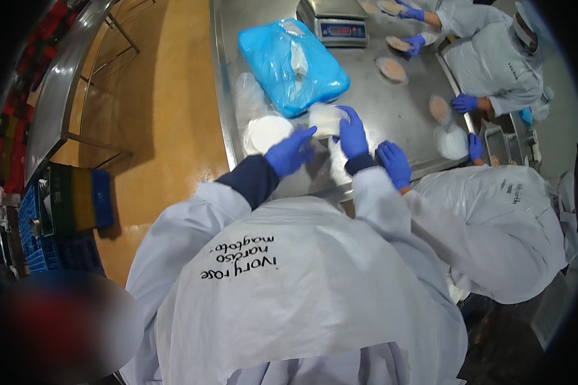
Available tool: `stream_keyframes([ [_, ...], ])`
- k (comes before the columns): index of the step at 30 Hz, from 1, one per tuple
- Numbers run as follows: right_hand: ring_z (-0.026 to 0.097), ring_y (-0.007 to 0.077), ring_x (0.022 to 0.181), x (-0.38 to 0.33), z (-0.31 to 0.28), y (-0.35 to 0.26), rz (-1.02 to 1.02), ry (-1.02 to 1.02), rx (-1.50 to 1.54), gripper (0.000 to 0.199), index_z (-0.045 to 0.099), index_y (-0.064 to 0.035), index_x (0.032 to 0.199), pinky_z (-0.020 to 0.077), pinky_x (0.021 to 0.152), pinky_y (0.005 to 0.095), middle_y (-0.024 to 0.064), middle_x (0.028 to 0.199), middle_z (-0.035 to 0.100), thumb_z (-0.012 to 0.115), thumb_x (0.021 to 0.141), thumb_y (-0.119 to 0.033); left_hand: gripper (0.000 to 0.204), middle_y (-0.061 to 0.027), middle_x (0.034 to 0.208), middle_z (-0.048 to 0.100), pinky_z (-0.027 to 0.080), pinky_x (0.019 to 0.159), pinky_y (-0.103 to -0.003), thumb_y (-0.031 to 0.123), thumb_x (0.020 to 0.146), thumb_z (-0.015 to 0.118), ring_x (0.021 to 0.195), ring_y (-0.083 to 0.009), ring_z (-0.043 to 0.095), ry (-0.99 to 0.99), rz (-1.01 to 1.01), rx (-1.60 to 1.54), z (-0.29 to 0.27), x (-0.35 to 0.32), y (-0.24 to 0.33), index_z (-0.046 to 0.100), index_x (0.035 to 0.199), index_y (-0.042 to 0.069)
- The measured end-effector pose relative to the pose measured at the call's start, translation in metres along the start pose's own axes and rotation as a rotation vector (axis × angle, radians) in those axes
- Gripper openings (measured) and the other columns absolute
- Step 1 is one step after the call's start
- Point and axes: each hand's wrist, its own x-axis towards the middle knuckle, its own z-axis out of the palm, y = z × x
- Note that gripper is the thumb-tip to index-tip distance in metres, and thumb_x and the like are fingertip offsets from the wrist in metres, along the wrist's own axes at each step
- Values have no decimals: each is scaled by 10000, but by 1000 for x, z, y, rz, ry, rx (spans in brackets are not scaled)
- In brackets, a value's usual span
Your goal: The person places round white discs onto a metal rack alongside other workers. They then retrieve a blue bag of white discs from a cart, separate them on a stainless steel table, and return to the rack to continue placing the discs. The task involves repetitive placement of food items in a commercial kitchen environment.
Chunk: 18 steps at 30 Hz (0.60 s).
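At the near edge of a steel table [392, 115], both own hands in blue gloves. Left hand [289, 153] flat-ish, fingers stretched fwd, fingertips touching the white stack [326, 119]; not closed round anything. Right hand [352, 135] curled over the stack's right side, gripping it from above. Stack just off the table edge, btwn the two hands, touching the lower corner of a big blue plastic bag [292, 64].

Left of the stack: white round disc pile [268, 131] in clear wrap, close to table's left rim. Behind the blue bag, far end: digital scale [338, 24] w/ red display. Table surface brushed metal, dull reflections, a few round trays [392, 69] w/ pale pinkish contents on the right half.

Another gloved hand [395, 163], a co-worker's, just right of own right wrist at the table edge; co-worker in white coat [494, 231] bent close alongside. Two more people in white coats across the table, right side, blue gloves on trays.

Floor [167, 109] yellow-ochre, glossy, w/ light patches. Left: long curved steel counter [58, 96] on thin legs. Below it, lower left: blue plastic crates [51, 247] stacked, dark-yellow-blue slabs on top. Own white gown filling the lower frame, dark sleeve cuffs showing at both wrists.
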Motion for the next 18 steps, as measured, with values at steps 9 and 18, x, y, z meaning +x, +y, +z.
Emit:
stream_keyframes([
  [9,522,271,1185,-36,-2,-49,-296,99,-198,833,135,-70,1527,493,900,379,247,1467,330,635,875,-204,618,-103,1234,573,456,979,-341,101,848,614,1151,-217,547,-57,428,500,23,1,40,378,1417,50],
  [18,609,215,904,7,-11,48,-152,-107,-985,137,638,-93,849,472,794,327,91,1069,591,517,834,-30,438,-42,1107,601,436,745,-289,338,928,577,842,-145,539,123,270,295,-3,15,37,482,1301,128],
])
